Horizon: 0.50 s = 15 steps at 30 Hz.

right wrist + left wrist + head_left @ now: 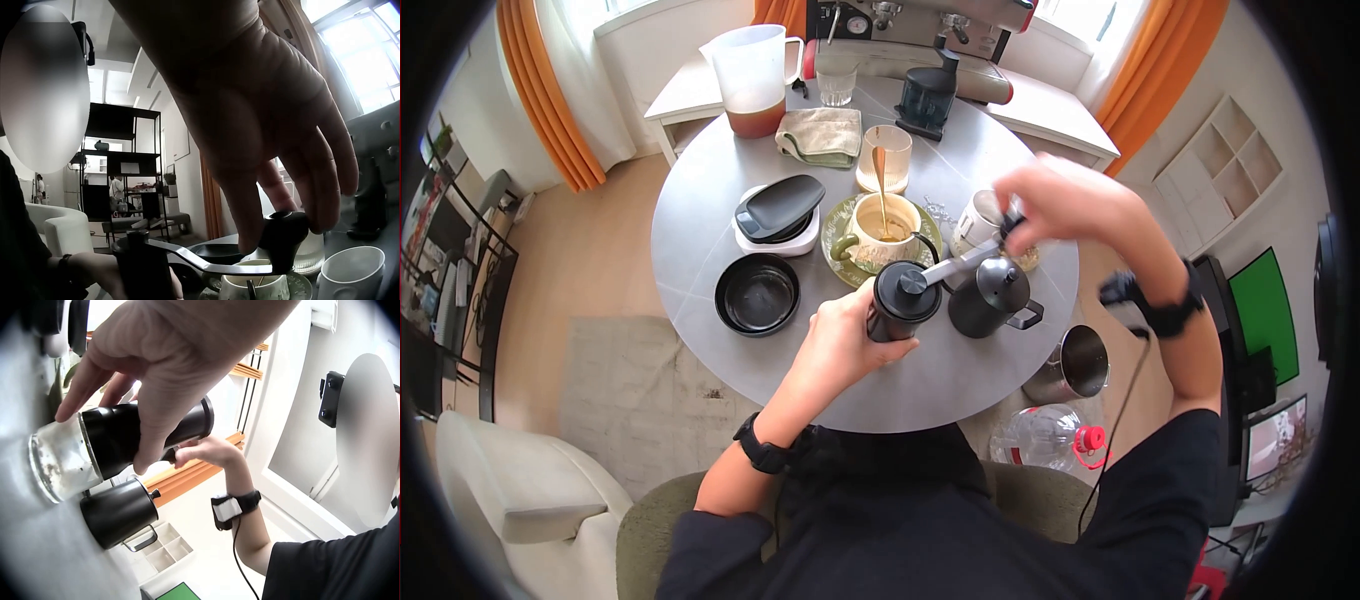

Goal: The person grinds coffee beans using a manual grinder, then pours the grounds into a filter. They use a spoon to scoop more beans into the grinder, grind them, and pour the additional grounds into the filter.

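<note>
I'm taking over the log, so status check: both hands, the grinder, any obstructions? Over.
Left hand grips black grinder. Right hand holds knob of crank, fitted on top. Lidded black pot close beside; may crowd crank's swing.

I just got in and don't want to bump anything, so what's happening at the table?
A person's left hand grips a black hand grinder, and their right hand holds the knob of its crank. Close by stand a black lidded pot and a cup on a green plate.
</note>
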Each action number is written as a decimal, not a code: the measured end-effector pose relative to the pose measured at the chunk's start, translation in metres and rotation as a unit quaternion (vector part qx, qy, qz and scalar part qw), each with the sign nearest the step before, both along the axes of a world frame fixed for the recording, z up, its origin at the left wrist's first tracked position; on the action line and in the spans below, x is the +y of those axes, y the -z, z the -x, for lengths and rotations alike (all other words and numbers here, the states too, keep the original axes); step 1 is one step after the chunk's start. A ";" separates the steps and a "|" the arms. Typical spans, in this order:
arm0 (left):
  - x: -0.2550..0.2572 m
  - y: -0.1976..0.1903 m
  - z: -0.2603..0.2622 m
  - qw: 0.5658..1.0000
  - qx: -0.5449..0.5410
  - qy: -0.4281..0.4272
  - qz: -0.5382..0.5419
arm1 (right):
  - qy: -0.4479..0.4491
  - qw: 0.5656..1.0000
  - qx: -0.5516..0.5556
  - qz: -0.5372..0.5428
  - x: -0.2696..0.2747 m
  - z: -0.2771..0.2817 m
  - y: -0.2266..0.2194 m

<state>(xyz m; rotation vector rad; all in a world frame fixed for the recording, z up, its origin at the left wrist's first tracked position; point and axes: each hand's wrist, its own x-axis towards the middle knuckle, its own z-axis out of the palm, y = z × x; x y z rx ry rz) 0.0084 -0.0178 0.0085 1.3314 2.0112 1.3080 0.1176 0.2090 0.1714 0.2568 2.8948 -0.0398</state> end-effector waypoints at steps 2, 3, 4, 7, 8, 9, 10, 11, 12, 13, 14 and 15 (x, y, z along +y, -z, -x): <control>-0.001 0.000 0.000 1.000 0.000 0.001 -0.008 | -0.007 0.998 -0.047 0.031 -0.022 -0.036 -0.008; -0.001 0.000 0.000 1.000 -0.007 0.003 -0.008 | -0.011 0.996 -0.061 0.063 -0.039 -0.049 -0.014; -0.001 0.000 0.001 1.000 -0.012 0.005 -0.007 | 0.018 0.990 -0.111 0.084 -0.060 -0.056 -0.021; -0.001 0.002 0.000 1.000 -0.009 0.000 -0.030 | -0.150 0.982 -0.088 0.067 -0.106 -0.070 -0.019; 0.001 0.001 0.000 0.999 -0.002 -0.001 -0.042 | -0.179 0.978 -0.083 0.065 -0.121 -0.065 -0.015; 0.000 -0.002 0.000 1.000 -0.008 0.002 -0.008 | -0.259 0.962 -0.043 0.069 -0.131 -0.059 -0.004; 0.000 -0.008 0.000 1.000 -0.014 0.003 0.026 | -0.301 0.951 0.003 0.076 -0.147 -0.048 0.002; -0.001 -0.012 0.000 0.998 -0.018 0.002 0.059 | -0.325 0.941 0.061 0.076 -0.160 -0.034 0.011; -0.002 -0.007 -0.002 0.998 -0.057 0.021 -0.009 | -0.384 0.917 0.103 0.007 -0.169 -0.014 0.020; -0.002 -0.005 -0.003 0.999 -0.034 0.016 -0.013 | -0.373 0.924 0.084 -0.016 -0.177 0.007 0.021; -0.002 -0.004 -0.003 1.000 -0.011 0.011 -0.017 | -0.361 0.930 0.065 -0.038 -0.181 0.030 0.020; -0.002 -0.004 -0.003 1.000 0.012 0.006 -0.020 | -0.386 0.919 0.073 0.031 -0.175 0.059 0.022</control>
